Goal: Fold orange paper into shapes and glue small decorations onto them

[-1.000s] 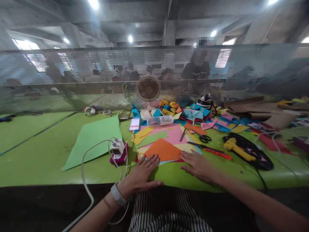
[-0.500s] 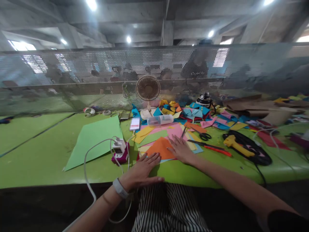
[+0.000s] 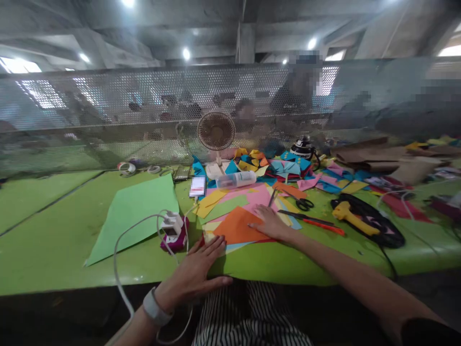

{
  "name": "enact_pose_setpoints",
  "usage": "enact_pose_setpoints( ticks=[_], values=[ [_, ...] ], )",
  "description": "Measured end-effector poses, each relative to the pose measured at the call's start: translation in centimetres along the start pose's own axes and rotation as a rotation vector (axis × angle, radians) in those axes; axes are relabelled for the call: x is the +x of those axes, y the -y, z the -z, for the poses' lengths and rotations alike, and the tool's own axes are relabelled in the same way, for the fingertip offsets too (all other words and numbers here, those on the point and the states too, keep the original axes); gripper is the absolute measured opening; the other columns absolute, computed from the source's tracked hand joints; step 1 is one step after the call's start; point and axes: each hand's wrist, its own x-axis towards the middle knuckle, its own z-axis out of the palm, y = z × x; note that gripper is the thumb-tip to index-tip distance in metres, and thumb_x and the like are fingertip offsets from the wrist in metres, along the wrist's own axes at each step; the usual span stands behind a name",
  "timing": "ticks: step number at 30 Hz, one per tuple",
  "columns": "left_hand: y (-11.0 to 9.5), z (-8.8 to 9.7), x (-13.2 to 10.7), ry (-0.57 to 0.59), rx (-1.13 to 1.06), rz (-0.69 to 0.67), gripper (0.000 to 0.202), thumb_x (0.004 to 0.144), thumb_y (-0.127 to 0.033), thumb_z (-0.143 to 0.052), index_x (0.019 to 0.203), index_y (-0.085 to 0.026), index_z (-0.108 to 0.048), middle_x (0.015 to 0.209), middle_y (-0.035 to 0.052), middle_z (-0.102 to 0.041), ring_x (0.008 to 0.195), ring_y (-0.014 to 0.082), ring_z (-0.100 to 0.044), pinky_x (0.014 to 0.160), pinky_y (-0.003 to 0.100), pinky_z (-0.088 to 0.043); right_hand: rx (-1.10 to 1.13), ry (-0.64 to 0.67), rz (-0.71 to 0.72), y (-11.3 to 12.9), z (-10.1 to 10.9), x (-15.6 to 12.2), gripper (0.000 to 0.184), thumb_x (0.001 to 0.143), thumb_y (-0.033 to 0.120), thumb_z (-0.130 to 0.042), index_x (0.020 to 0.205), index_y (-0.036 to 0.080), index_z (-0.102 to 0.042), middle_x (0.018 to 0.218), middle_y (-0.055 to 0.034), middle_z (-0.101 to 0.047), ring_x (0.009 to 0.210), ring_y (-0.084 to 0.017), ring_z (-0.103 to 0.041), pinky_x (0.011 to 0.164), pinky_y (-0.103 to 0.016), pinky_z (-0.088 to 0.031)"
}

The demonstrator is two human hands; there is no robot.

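An orange sheet of paper [image 3: 233, 226], folded to a point at the top, lies on a stack of coloured paper [image 3: 225, 207]. My right hand [image 3: 268, 222] rests flat with fingers stretched over the orange paper's right side. At the lower left corner of the stack, my left hand [image 3: 201, 269] is spread, its fingertips at the paper's edge and its thumb stretched along the table edge. Neither hand grips anything. Black-handled scissors [image 3: 304, 203] and an orange-handled cutter [image 3: 324, 226] lie right of my right hand.
A yellow glue gun [image 3: 355, 218] lies on a black tray at the right. A purple power socket [image 3: 175, 240] with white cables stands left of the stack, beside a large green sheet [image 3: 139, 211]. Behind are a fan [image 3: 216, 132], a phone [image 3: 197, 186], a plastic bottle [image 3: 236, 179] and folded paper pieces.
My left hand has slid left and towards me, uncovering more of the orange paper. My right hand stays on the paper's right side. The view has shifted slightly.
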Motion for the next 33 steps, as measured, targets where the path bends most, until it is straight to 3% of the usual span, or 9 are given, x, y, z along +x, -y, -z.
enact_pose_setpoints(
  ticks=[4, 9, 14, 18, 23, 25, 28, 30, 33],
  values=[
    [0.0, 0.2, 0.0, -0.024, -0.027, -0.011, 0.076, 0.087, -0.062, -0.041, 0.148, -0.028, -0.013, 0.153, 0.0061, -0.019, 0.139, 0.0257, -0.023, 0.114, 0.049, -0.016, 0.096, -0.054, -0.033, -0.3, 0.6, 2.2, 0.056, 0.062, 0.057, -0.073, 0.096, 0.015, -0.061, 0.107, -0.0141, -0.059, 0.108, -0.031, -0.052, 0.092, -0.04, -0.04],
    [-0.1, 0.5, 0.6, -0.02, -0.012, 0.011, 0.071, 0.087, -0.061, -0.041, 0.147, -0.029, -0.02, 0.151, 0.0058, -0.024, 0.137, 0.0272, -0.027, 0.112, 0.052, -0.019, 0.208, -0.099, -0.043, -0.3, 0.3, 3.3, 0.035, 0.058, 0.044, -0.078, 0.073, 0.018, -0.061, 0.103, -0.0127, -0.059, 0.109, -0.032, -0.05, 0.091, -0.041, -0.039],
    [-0.5, 0.8, 3.1, -0.117, 0.009, 0.027, 0.066, 0.089, -0.058, -0.041, 0.146, -0.029, -0.023, 0.151, 0.0058, -0.027, 0.138, 0.027, -0.027, 0.111, 0.053, -0.021, 0.327, -0.127, -0.005, -0.3, 0.9, 3.0, 0.018, 0.067, 0.031, -0.073, 0.071, 0.019, -0.059, 0.103, -0.0098, -0.062, 0.109, -0.029, -0.051, 0.095, -0.042, -0.037],
    [-0.7, 0.8, 5.4, -0.255, 0.001, 0.034, 0.066, 0.087, -0.055, -0.048, 0.144, -0.026, -0.029, 0.15, 0.009, -0.03, 0.137, 0.0287, -0.027, 0.11, 0.049, -0.027, 0.435, -0.13, -0.022, -0.4, 1.9, 2.5, 0.019, 0.071, 0.034, -0.068, 0.074, 0.019, -0.056, 0.106, -0.01, -0.063, 0.098, -0.024, -0.059, 0.084, -0.037, -0.046],
    [-1.4, 2.0, 6.7, -0.459, -0.132, 0.144, 0.049, 0.086, -0.049, -0.052, 0.122, -0.016, -0.054, 0.127, 0.0158, -0.055, 0.117, 0.0293, -0.051, 0.095, 0.044, -0.043, 0.65, -0.129, -0.077, -1.0, 3.9, 2.1, 0.028, 0.074, 0.044, -0.066, 0.076, 0.019, -0.052, 0.077, -0.003, -0.063, 0.067, -0.017, -0.061, 0.061, -0.029, -0.047],
    [-1.7, 2.6, 7.0, -0.475, -0.261, 0.265, 0.042, 0.087, -0.052, -0.047, 0.095, -0.014, -0.064, 0.099, 0.0137, -0.066, 0.093, 0.0264, -0.062, 0.081, 0.039, -0.048, 0.741, -0.187, -0.117, -1.5, 4.7, 2.1, 0.031, 0.072, 0.045, -0.068, 0.075, 0.019, -0.052, 0.071, -0.0007, -0.06, 0.067, -0.017, -0.059, 0.061, -0.028, -0.045],
    [-1.8, 3.1, 8.0, -0.169, -0.696, 0.413, 0.055, 0.086, -0.062, -0.041, 0.068, -0.014, -0.062, 0.069, 0.0094, -0.066, 0.064, 0.0207, -0.063, 0.058, 0.031, -0.048, 0.889, -0.262, -0.193, -1.9, 5.7, 2.1, 0.033, 0.069, 0.046, -0.071, 0.077, 0.019, -0.053, 0.072, 0.0003, -0.06, 0.067, -0.015, -0.058, 0.06, -0.026, -0.044],
    [-1.7, 2.8, 9.0, 0.017, -1.078, 0.492, 0.054, 0.081, -0.064, -0.048, 0.077, -0.013, -0.064, 0.074, 0.0103, -0.069, 0.066, 0.0208, -0.066, 0.055, 0.028, -0.048, 0.998, -0.289, -0.214, -1.9, 6.1, 1.9, 0.034, 0.068, 0.045, -0.073, 0.08, 0.02, -0.054, 0.073, 0.0013, -0.06, 0.067, -0.014, -0.058, 0.06, -0.025, -0.043],
    [-1.6, 1.7, 10.5, -0.027, -1.503, 0.52, 0.045, 0.076, -0.054, -0.064, 0.101, -0.016, -0.062, 0.101, 0.0117, -0.07, 0.089, 0.0217, -0.067, 0.067, 0.028, -0.051, 1.099, -0.304, -0.209, -1.3, 6.2, 1.4, 0.034, 0.066, 0.043, -0.076, 0.082, 0.02, -0.056, 0.076, 0.0016, -0.061, 0.07, -0.013, -0.059, 0.063, -0.024, -0.045]
  ],
)
